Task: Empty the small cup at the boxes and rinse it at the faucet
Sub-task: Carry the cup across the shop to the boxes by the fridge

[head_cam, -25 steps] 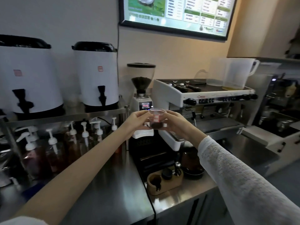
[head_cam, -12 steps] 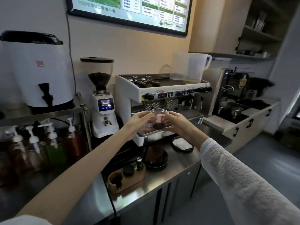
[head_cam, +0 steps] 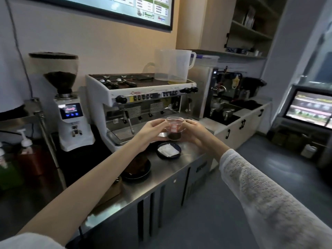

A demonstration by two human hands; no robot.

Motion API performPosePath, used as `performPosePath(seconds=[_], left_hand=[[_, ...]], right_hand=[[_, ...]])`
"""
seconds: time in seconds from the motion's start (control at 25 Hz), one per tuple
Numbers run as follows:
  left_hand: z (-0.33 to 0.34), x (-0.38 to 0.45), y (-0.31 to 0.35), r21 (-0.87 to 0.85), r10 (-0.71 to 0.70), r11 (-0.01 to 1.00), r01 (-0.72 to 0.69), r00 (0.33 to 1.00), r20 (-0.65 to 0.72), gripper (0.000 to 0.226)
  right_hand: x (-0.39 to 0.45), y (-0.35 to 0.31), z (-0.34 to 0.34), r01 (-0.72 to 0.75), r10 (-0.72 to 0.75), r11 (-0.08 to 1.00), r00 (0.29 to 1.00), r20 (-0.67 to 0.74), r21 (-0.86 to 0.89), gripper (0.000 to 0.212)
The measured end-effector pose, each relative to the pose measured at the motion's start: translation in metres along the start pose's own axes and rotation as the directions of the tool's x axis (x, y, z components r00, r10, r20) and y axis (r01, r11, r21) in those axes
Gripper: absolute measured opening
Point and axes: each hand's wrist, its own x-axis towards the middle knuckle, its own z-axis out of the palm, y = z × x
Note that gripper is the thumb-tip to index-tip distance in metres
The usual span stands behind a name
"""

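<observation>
Figure: the carrying stage of the task, read from left to right. At the far left, a coffee grinder (head_cam: 67,103) stood on the steel counter (head_cam: 181,164) toward its back edge, its hopper part full of beans. Beside it the espresso machine (head_cam: 142,108) occupied the middle of the counter, with a clear pitcher (head_cam: 173,66) on its top tray near the right rear corner. In front of the machine, above the counter's front edge, the left hand (head_cam: 152,134) and the right hand (head_cam: 195,134) together held the small cup (head_cam: 174,129). The fingers of each hand were curled closed against opposite sides of the cup, which was upright and clear of the counter. A dark liquid filled the cup's lower part, so the emptying step was judged not yet done. A dark saucer (head_cam: 169,150) bearing a folded white cloth lay on the counter just below the cup. Further right, past the counter's right end, a recessed sink area (head_cam: 228,112) held metal jugs under what was probably a faucet, though blur made this uncertain. No boxes could be identified with confidence. Both emptying and rinsing therefore remained, and the cup was judged to be in transit.
</observation>
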Motion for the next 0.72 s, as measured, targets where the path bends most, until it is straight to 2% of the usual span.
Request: performPosePath(seconds=[0.4, 0.72], left_hand=[[0.135, 0.050, -0.010, 0.026, 0.010, 1.000, -0.016, 0.982, 0.191, 0.026], [0.225, 0.116, -0.027, 0.047, 0.013, 0.998, -0.034, 0.918, 0.396, 0.033]], right_hand=[[-0.055, 0.007, -0.129, -0.024, 0.015, 0.998, 0.984, -0.175, -0.055, 0.042], [-0.068, 0.021, -0.219, -0.031, 0.016, 0.999, 0.936, -0.351, -0.035, 0.045]])
